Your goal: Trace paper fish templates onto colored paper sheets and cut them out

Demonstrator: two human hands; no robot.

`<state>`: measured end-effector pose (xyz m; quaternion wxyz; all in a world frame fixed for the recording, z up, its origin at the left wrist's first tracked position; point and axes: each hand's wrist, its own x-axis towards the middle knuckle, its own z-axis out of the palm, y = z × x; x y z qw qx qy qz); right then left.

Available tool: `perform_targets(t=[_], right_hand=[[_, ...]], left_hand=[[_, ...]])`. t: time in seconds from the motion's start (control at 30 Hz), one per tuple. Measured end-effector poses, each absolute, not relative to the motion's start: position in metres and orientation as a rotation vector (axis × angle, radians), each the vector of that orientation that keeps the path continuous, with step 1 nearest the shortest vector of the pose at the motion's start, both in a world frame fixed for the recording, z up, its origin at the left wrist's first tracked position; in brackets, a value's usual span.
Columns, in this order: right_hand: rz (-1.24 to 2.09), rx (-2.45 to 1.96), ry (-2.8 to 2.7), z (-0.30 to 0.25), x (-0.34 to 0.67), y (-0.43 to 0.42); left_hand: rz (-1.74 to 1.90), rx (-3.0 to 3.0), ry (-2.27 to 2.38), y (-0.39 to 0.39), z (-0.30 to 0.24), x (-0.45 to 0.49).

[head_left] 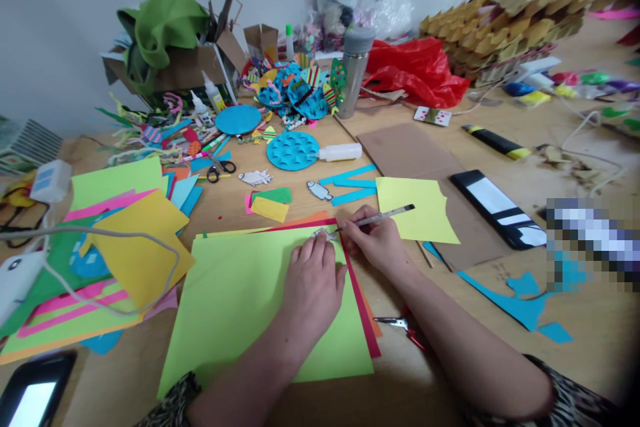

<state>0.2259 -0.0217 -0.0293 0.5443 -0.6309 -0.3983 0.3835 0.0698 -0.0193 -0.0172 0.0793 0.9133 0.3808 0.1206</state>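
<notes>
My right hand is closed around a pencil, its tip down at the top right corner of a light green paper sheet. Under the fingertips of my left hand lies a small white fish cutout, pressed flat on that sheet and partly covered. The left fingers are stretched out over it. Red and orange sheets show beneath the green one. Two more fish cutouts, one white and one greyish, rest beyond the sheet. Red-handled scissors are partly hidden by my right forearm.
Coloured paper with a cable over it is piled at left. Black scissors, a blue scalloped disc and a glue bottle lie ahead. A yellow sheet, brown cardboard and a phone are at right; a steel flask stands behind.
</notes>
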Motion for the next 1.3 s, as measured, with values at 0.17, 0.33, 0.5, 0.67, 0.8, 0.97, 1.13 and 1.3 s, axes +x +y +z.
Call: perform_targets(t=[0.17,0.33,0.5,0.67,0.8,0.97,1.13,1.3], right_hand=[[0.939,-1.429,-0.92,-0.024,0.222,-0.019],[1.015,-1.432,-0.987,-0.009,0.221,-0.019],[1.122,-1.464,-1.107,0.015,0.211,-0.006],[1.065,-1.484,-1.126,0.004,0.196,0.012],[0.926,-1.568,-1.226,-0.018,0.193,0.016],[0.887,-1.623,-1.319,-0.024,0.195,0.015],[0.841,-1.638,-1.381,-0.023,0.195,0.015],[0.807,-1.638,-1.432,-0.026,0.195,0.014]], left_hand=[[0.401,2.753,1.171,-0.023,-0.021,0.071],[0.438,2.773,1.182,-0.027,-0.023,0.072],[0.476,2.795,1.185,-0.03,-0.024,0.072],[0.418,2.767,1.204,-0.03,-0.014,0.071],[0.316,2.753,1.219,-0.03,-0.008,0.071],[0.149,2.722,1.263,-0.032,-0.009,0.072],[0.061,2.722,1.26,-0.033,-0.011,0.072],[0.046,2.73,1.271,-0.033,-0.014,0.072]])
